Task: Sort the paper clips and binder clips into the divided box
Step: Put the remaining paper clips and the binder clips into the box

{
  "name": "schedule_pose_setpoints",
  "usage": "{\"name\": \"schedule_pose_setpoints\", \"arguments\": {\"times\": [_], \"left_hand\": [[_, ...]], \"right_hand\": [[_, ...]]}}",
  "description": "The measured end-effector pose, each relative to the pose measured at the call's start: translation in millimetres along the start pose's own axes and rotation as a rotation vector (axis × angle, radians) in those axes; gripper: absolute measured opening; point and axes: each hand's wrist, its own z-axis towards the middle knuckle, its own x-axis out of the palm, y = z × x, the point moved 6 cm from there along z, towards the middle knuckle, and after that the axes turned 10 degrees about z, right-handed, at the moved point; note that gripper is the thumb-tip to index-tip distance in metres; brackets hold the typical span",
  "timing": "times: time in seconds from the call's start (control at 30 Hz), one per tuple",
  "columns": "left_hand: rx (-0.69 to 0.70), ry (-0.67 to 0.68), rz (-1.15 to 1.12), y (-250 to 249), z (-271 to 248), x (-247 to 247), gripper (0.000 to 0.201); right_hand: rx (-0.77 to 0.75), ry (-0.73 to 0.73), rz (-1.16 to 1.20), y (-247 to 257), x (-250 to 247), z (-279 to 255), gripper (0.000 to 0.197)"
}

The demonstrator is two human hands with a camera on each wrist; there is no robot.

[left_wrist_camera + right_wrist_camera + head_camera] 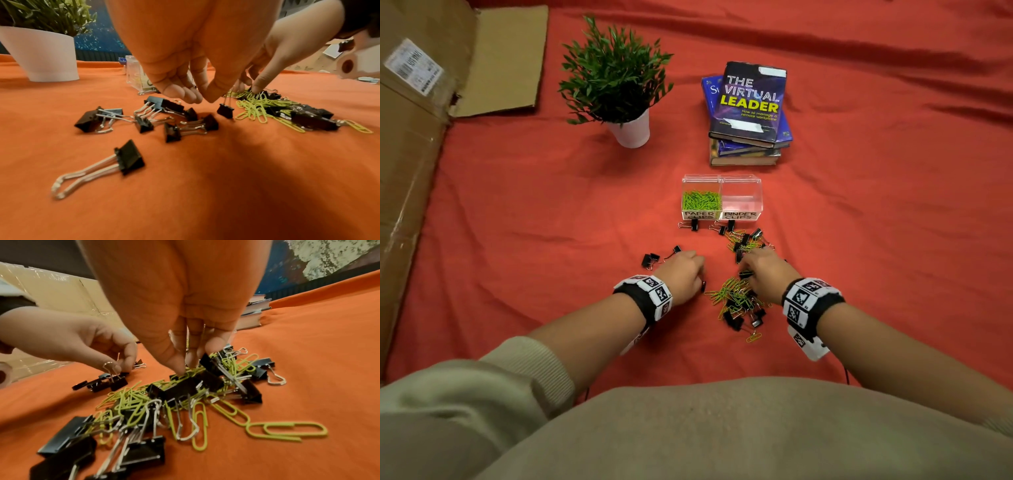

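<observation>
Nearest the person, a mixed heap [739,301] of green paper clips and black binder clips lies on the red cloth [517,222], right of centre. The right hand [763,270] reaches down into the heap; its fingertips [179,369] press onto green paper clips lying over a black binder clip, and whether they have closed on one cannot be told. The left hand [685,274] works just left of the heap and pinches one small binder clip [225,110] by its wire handles, so the black body hangs below the fingers, free of the tangle. Left of that hand, a loose group of binder clips [144,120] lies apart from the heap, probably separated out so they can be gathered without snagging paper clips. A further scatter [743,240] of both kinds runs from the heap toward the box. Beyond it stands the clear divided box [739,180]; the left compartment, labelled "PAPER CLIPS", holds green paper clips [701,199], while the right compartment, labelled "BINDER CLIPS", appears empty. Two binder clips lie just before the labels. Farther off are a potted plant [616,85] at left and a stack of books [750,116] at right, the top one titled "THE VIRTUAL LEADER", subtitled "How to manage a remote workplace". A flattened cardboard carton [414,137] with an unreadable shipping label lies at far left.
</observation>
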Motion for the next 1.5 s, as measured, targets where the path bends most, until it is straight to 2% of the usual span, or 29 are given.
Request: {"name": "schedule_pose_setpoints", "arguments": {"times": [0.1,0.2,0.3,0.4,0.53,0.73,0.93,1.03,1.23,1.33,1.4,1.5], "left_hand": [[0.047,-0.08,-0.042,-16,-5,-2,0.024],[0.124,-0.129,0.045,-34,-7,-4,0.019],[0.157,-0.054,0.162,-42,-10,7,0.028],[0.08,0.015,0.205,-35,-12,19,0.041],[0.046,-0.037,0.239,-34,-13,20,0.033],[0.044,-0.043,0.291,-42,-12,20,0.018],[0.017,-0.01,0.296,-41,-6,21,0.021],[-0.012,0.009,0.195,-32,-2,20,0.024],[-0.116,-0.011,-0.13,-5,0,2,0.018],[-0.16,-0.02,-0.235,2,0,-1,0.02],[-0.155,-0.022,-0.252,2,0,-1,0.02],[-0.112,-0.006,-0.145,-1,-1,1,0.021]], "right_hand": [[-0.132,-0.002,-0.041,15,2,-3,0.045],[-0.216,0.088,-0.081,26,19,-3,0.042],[-0.229,0.123,-0.101,30,27,-4,0.036],[-0.249,0.093,-0.098,30,28,-5,0.035],[-0.196,0.066,-0.061,26,30,-8,0.025],[-0.131,0.009,-0.006,21,34,-9,0.019],[-0.069,0.034,0.028,18,30,-5,0.014],[0.058,0.033,0.204,10,20,-5,0.013],[0.18,0.003,0.592,-8,-1,-4,0.018],[0.261,0.018,0.954,-7,-6,-4,0.02],[0.312,0.035,1.237,-3,-5,-6,0.027],[0.372,0.06,1.44,1,-1,-6,0.027]]}}
